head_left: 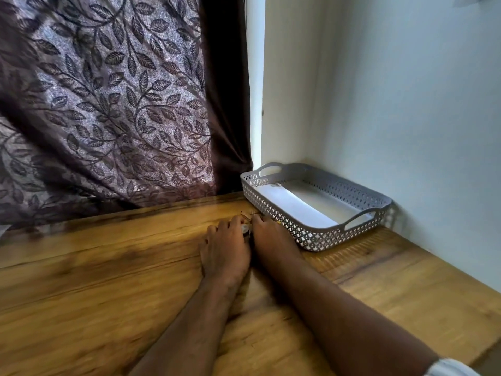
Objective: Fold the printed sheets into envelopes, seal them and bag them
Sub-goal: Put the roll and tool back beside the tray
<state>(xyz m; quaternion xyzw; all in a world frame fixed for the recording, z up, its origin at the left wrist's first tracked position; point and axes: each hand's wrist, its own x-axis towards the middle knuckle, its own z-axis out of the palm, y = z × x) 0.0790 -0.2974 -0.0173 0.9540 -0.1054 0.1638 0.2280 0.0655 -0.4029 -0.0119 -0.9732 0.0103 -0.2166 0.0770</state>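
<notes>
Little looks done: the left hand (225,251) and right hand (268,240) huddle together on the bench (108,267) over a small pale thing (245,228), grip unclear, while seemingly unfolded white sheets (298,206) lie in the grey lattice basket (282,214).

Small pale thing (245,228) between left hand (226,253) and right hand (268,240): mostly covered, kind unclear
Thin dark and yellow bits past fingertips (238,220): too small to name
Grip of either hand on it: cannot tell, finger undersides hidden
Hands and near table (81,294): smeared by motion blur
Label (276,185) on white sheet (292,207) in basket (298,229): too small to read
White sleeve (450,369): cut by bottom edge
Wall fixture (471,0): cut by top edge
Curtain (108,104): cut by left and top edges
</notes>
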